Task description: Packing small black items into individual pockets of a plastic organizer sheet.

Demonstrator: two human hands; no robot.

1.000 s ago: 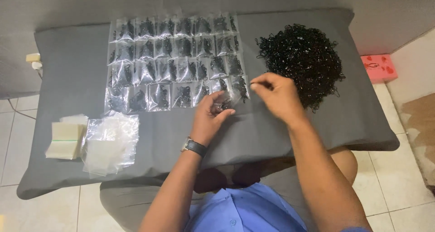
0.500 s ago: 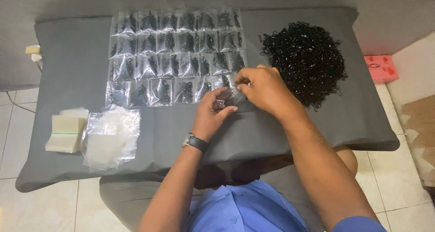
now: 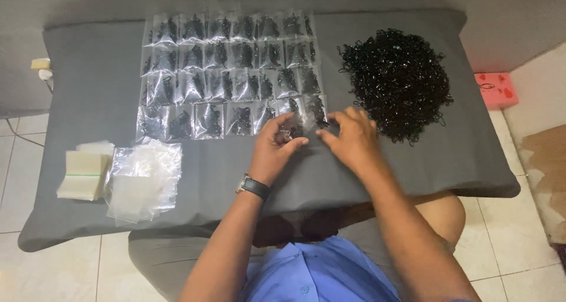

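Observation:
My left hand (image 3: 276, 150) and my right hand (image 3: 349, 138) meet at a small clear plastic bag (image 3: 296, 128) with black loops inside, at the right end of the nearest row of filled bags (image 3: 230, 66). Fingers of both hands pinch the bag. The filled bags lie in rows on the grey cloth-covered table (image 3: 88, 89). A big heap of black elastic loops (image 3: 398, 81) sits just right of my right hand. A dark watch is on my left wrist.
A loose pile of empty clear bags (image 3: 143, 181) and a stack of pale bags (image 3: 82, 173) lie at the table's near left. A pink box (image 3: 496, 89) sits on the floor to the right. A plug and cable (image 3: 41, 69) are at the left edge.
My right hand came back from the heap of loops to the small bag held by my left hand; both hands now meet at the bag.

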